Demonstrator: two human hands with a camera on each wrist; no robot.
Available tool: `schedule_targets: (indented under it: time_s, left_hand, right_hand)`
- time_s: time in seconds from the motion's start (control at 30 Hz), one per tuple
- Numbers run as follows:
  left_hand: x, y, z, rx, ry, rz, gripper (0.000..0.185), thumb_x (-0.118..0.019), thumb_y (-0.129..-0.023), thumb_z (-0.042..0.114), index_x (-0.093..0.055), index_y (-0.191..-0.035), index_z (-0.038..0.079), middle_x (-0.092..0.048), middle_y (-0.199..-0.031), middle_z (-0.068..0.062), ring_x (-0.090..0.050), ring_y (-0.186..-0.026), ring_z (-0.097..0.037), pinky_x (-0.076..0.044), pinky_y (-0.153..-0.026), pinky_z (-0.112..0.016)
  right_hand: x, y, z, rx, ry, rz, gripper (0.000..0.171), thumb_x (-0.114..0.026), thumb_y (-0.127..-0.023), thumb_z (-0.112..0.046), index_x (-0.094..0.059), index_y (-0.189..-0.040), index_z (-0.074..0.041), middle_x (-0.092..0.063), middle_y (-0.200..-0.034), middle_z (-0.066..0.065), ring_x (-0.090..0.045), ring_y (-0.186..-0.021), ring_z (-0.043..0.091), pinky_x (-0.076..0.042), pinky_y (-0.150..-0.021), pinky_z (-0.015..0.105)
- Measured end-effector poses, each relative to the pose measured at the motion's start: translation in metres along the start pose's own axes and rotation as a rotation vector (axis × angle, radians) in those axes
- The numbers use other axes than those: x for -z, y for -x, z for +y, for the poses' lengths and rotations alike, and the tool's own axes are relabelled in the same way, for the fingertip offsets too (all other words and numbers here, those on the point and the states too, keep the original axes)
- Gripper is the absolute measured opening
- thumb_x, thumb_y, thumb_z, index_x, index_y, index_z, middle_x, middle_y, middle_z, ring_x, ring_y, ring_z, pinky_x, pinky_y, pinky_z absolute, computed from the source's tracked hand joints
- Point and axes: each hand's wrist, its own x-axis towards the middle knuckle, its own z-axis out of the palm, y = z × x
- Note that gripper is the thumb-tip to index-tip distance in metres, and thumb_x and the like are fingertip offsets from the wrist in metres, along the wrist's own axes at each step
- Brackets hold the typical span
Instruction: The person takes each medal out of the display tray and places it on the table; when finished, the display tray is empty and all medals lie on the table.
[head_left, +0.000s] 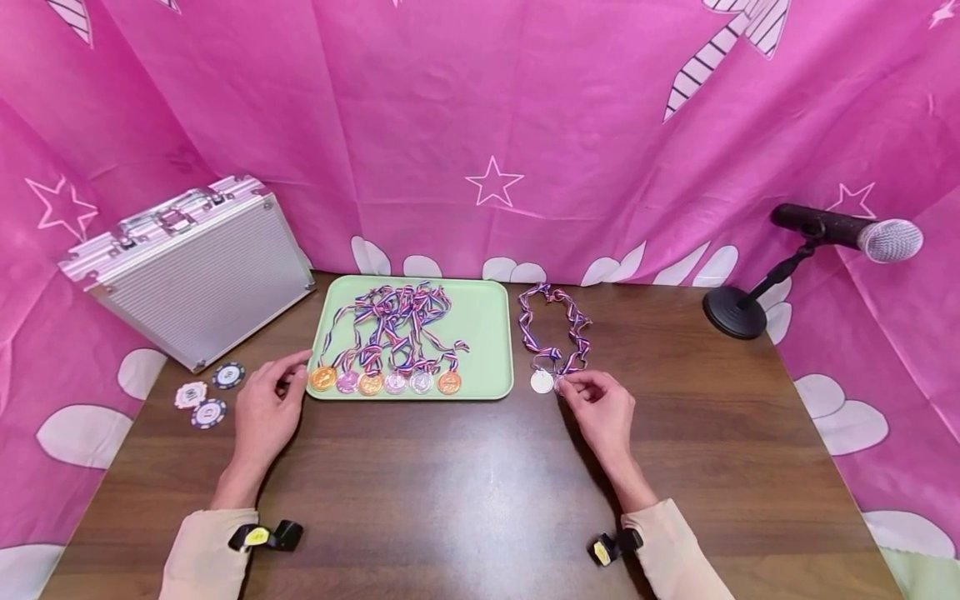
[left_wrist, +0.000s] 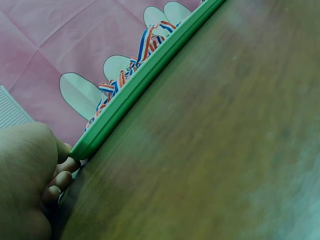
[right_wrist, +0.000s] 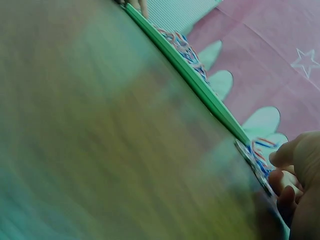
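Observation:
A light green tray holds several medals in a front row, such as an orange-gold medal, with striped ribbons heaped behind them. My left hand grips the tray's front left corner, thumb at the rim and fingers bent beside it in the left wrist view. Right of the tray lie two silvery medals on looped red, white and blue ribbons. Fingertips of my right hand pinch at the right-hand medal and partly cover it; the left-hand medal lies flat beside it.
A silver case stands at the back left, with several poker chips in front of it. At the back right, a microphone sits on a black round-based stand. Pink curtain hangs behind the brown table.

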Motion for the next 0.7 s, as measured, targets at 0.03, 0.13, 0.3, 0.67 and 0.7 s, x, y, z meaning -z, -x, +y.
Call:
schedule_targets:
  time_s: [0.03,0.13,0.3,0.67,0.7]
  left_hand:
    - [0.000,0.000,0.000,0.000,0.000,0.000,0.029,-0.065,-0.110,0.011,-0.077,-0.136,0.004,-0.071,-0.104,-0.017,-0.055,-0.095,-0.025,-0.037,-0.082,-0.035]
    - [-0.001,0.000,0.000,-0.002,-0.001,-0.002,0.030,-0.065,-0.110,0.010,-0.077,-0.136,0.004,-0.071,-0.104,-0.017,-0.055,-0.095,-0.025,-0.037,-0.083,-0.035]
    - [0.000,-0.001,-0.002,-0.007,-0.004,-0.002,0.030,-0.064,-0.110,0.010,-0.077,-0.136,0.004,-0.071,-0.104,-0.017,-0.055,-0.095,-0.025,-0.037,-0.081,-0.034]
    - [-0.001,0.000,-0.001,-0.024,0.007,0.017,0.029,-0.066,-0.109,0.008,-0.078,-0.135,0.004,-0.071,-0.101,-0.018,-0.055,-0.092,-0.024,-0.037,-0.081,-0.034]
    - [-0.001,0.000,-0.001,-0.023,0.007,0.018,0.029,-0.066,-0.109,0.008,-0.078,-0.135,0.004,-0.071,-0.101,-0.017,-0.055,-0.092,-0.024,-0.037,-0.081,-0.034]
  right_hand:
    - [-0.002,0.002,-0.002,0.007,-0.009,-0.008,0.010,-0.090,-0.088,-0.007,-0.086,-0.095,-0.002,-0.077,-0.083,0.011,-0.062,-0.065,0.002,-0.047,-0.061,0.011]
    - [-0.008,0.007,-0.008,0.037,-0.029,-0.035,0.009,-0.089,-0.088,-0.005,-0.085,-0.095,-0.002,-0.077,-0.084,0.009,-0.063,-0.066,0.003,-0.048,-0.062,0.012]
    - [-0.023,0.013,-0.020,0.096,-0.059,-0.081,0.009,-0.089,-0.087,-0.001,-0.084,-0.094,-0.002,-0.077,-0.081,0.007,-0.062,-0.064,0.004,-0.047,-0.059,0.012]
    - [-0.063,0.015,-0.054,0.177,-0.033,-0.187,0.008,-0.092,-0.087,-0.005,-0.086,-0.091,-0.007,-0.076,-0.078,0.002,-0.057,-0.060,0.001,-0.047,-0.059,0.019]
    - [-0.068,0.015,-0.056,0.180,-0.017,-0.195,0.008,-0.092,-0.087,-0.007,-0.086,-0.091,-0.007,-0.075,-0.078,0.001,-0.056,-0.060,0.001,-0.047,-0.060,0.021]
